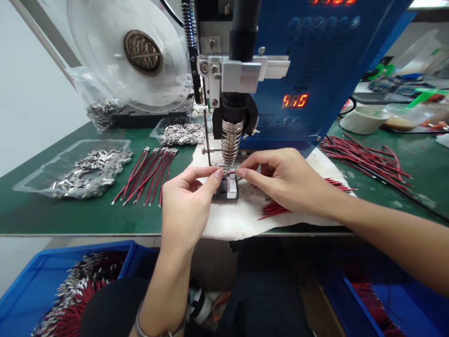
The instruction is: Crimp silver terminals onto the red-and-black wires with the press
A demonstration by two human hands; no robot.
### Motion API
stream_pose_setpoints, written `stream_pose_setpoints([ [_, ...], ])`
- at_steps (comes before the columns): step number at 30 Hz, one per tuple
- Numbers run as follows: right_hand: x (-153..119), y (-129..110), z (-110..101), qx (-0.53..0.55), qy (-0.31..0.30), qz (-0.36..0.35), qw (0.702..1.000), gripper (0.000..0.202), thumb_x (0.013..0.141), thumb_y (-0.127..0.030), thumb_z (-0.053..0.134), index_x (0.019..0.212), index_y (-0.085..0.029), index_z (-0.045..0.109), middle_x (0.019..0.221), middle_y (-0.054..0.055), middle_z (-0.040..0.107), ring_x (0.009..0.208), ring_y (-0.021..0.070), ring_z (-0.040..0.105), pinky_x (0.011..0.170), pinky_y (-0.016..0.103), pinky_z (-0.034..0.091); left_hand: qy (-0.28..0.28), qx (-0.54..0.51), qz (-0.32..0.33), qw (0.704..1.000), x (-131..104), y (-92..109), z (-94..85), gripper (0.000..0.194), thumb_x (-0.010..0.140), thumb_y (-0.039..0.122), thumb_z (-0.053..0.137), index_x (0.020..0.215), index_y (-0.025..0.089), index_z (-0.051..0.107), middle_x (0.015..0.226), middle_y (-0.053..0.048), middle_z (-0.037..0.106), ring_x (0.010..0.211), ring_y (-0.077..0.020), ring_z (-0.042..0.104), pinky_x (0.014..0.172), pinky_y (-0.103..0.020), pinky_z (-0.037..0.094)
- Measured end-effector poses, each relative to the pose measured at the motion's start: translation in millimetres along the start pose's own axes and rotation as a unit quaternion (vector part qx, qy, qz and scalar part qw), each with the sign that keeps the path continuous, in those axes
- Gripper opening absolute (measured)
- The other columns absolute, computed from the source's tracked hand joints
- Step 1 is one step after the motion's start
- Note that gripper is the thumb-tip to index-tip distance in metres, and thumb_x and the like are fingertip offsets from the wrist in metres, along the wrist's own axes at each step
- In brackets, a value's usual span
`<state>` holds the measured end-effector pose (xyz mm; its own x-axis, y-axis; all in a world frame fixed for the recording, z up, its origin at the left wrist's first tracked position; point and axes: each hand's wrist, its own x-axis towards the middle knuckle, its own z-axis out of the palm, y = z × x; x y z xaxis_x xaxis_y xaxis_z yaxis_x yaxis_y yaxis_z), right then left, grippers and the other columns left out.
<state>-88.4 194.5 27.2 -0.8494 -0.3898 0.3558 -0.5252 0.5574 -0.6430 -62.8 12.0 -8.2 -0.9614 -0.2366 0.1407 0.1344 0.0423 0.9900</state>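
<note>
Under the tip of the soldering machine (231,140), both hands meet at a small metal block (232,187). My left hand (191,196) pinches a small metal connector (225,172) between thumb and forefinger, at the left of the tip. From the right, my right hand (280,180) pinches a red wire (232,172) whose end points at the connector. Whether wire and connector touch is too small to tell. A white cloth (231,224) lies beneath the block, and red wires (273,209) rest on it below my right hand.
Trays of metal connectors (96,168) (182,133) and a row of wires with connectors (147,175) lie left. More red wires (365,157) lie right. A reel (105,51) and blue machine housing (298,70) stand behind. Blue bins (31,276) (403,309) sit below the table's edge.
</note>
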Motion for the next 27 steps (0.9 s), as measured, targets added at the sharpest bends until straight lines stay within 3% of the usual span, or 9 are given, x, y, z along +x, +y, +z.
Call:
stream_pose_setpoints([
  [7,0,0,0,-0.013,0.008,-0.018,1.0,0.019,0.092,-0.027,0.065,0.08,-0.015,0.075,0.053,-0.004,0.058,0.049,0.0083,0.049,0.054,0.024,0.036,-0.001,0.011,0.002,1.0,2,0,0.0,0.019,0.075,0.038,0.082,0.083,0.021,0.08,0.054,0.002,0.047,0.05,-0.0059,0.032,0.045,-0.02,0.021],
  [12,1,2,-4,-0.039,0.025,-0.091,0.995,0.01,0.089,-0.02,0.068,0.087,-0.015,0.076,0.069,-0.001,0.071,0.051,0.0073,0.053,0.054,0.024,0.039,-0.013,0.003,0.009,1.0,1,0,-1.3,0.022,0.076,0.04,0.081,0.083,0.02,0.078,0.057,0.002,0.05,0.049,-0.0052,0.032,0.044,-0.019,0.022],
  [18,2,6,-11,-0.067,0.003,-0.139,0.988,0.012,0.091,-0.02,0.066,0.087,-0.017,0.077,0.081,0.002,0.076,0.067,0.0131,0.066,0.061,0.026,0.046,-0.017,-0.017,0.008,1.0,0,3,-0.8,0.021,0.076,0.039,0.082,0.077,0.019,0.077,0.061,0.001,0.057,0.05,-0.004,0.034,0.044,-0.017,0.025],
  [27,3,6,-14,-0.053,-0.021,-0.155,0.986,0.014,0.09,-0.015,0.065,0.091,-0.019,0.079,0.084,0.002,0.077,0.069,0.0124,0.067,0.062,0.024,0.048,-0.034,-0.019,0.011,0.999,2,2,0.6,0.016,0.079,0.034,0.08,0.076,0.019,0.076,0.061,0.002,0.057,0.05,-0.004,0.033,0.044,-0.017,0.026],
])
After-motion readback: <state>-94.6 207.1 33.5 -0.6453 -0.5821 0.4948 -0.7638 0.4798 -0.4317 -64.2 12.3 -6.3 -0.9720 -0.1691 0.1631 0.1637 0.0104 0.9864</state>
